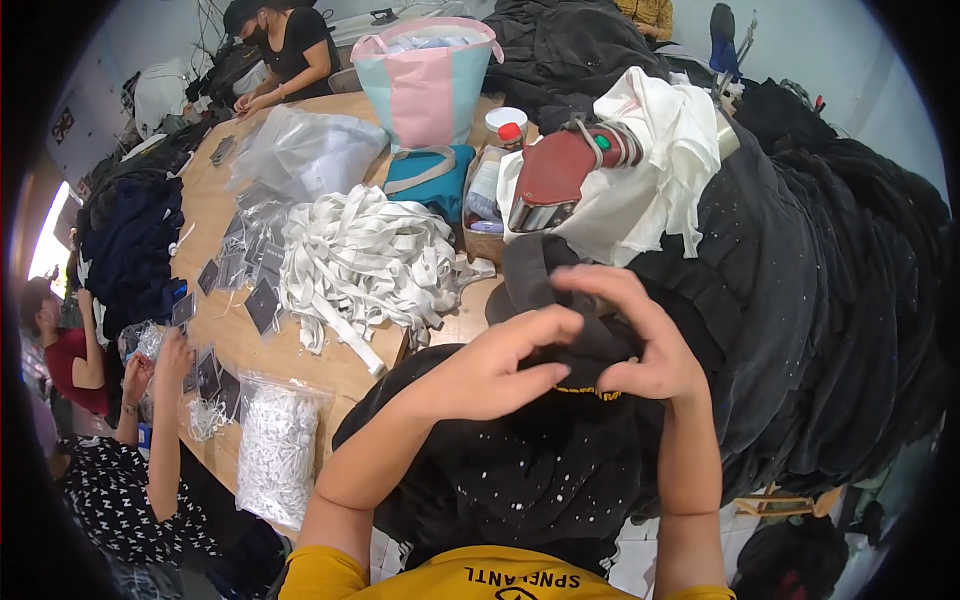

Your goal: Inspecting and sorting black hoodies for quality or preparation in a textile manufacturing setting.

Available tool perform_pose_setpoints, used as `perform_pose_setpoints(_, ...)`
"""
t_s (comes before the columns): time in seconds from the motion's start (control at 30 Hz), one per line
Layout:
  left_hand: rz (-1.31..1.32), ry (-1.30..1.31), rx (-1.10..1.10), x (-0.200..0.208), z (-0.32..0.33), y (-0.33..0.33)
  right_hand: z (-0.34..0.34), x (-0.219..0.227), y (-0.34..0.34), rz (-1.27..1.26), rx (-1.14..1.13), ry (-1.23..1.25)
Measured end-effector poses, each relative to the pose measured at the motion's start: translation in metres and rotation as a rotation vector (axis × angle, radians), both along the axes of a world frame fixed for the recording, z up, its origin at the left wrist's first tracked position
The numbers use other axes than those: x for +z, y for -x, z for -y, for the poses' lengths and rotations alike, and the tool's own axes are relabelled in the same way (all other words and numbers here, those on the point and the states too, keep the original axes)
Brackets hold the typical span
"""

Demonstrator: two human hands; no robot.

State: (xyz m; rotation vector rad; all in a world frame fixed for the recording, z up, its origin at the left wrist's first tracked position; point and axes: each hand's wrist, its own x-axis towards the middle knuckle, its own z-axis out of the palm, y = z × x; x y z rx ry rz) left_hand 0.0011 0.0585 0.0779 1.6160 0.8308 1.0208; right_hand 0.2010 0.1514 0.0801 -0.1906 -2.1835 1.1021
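Observation:
Both my hands work at the neck of a black speckled garment that lies over my lap and the table's near edge. My left hand pinches the dark fabric beside a small black label with yellow lettering. My right hand curls over the collar from the right, its fingers gripping the same fold just above the label. The two hands nearly touch.
A tall pile of black garments fills the right side. On the wooden table lie a heap of white straps, clear bags of tags, a bag of white pieces, a pink-and-teal bag and a tape dispenser. Other people work at left and far end.

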Motion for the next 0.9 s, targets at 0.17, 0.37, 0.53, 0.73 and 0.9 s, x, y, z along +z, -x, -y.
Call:
perform_pose_setpoints(0.17, -0.344, 0.034, -0.207, 0.002, 0.004, 0.011, 0.010, 0.019, -0.004, 0.543, -0.125, -0.334)
perform_pose_setpoints(0.37, -0.792, -0.001, -0.269, -0.008, -0.001, 0.037, 0.034, 0.009, -0.015, 0.474, -0.195, -0.742)
perform_pose_setpoints(0.53, -0.782, 0.095, -0.251, -0.023, -0.014, 0.061, 0.049, -0.003, -0.010, 0.514, -0.246, -0.603)
perform_pose_setpoints(0.73, -0.710, -0.461, -0.142, -0.029, -0.012, 0.075, 0.049, -0.027, 0.001, 0.915, -0.250, -0.368)
perform_pose_setpoints(0.9, -0.643, -0.388, 0.242, -0.024, 0.005, 0.051, 0.037, -0.042, 0.008, 0.259, -0.544, -0.385)
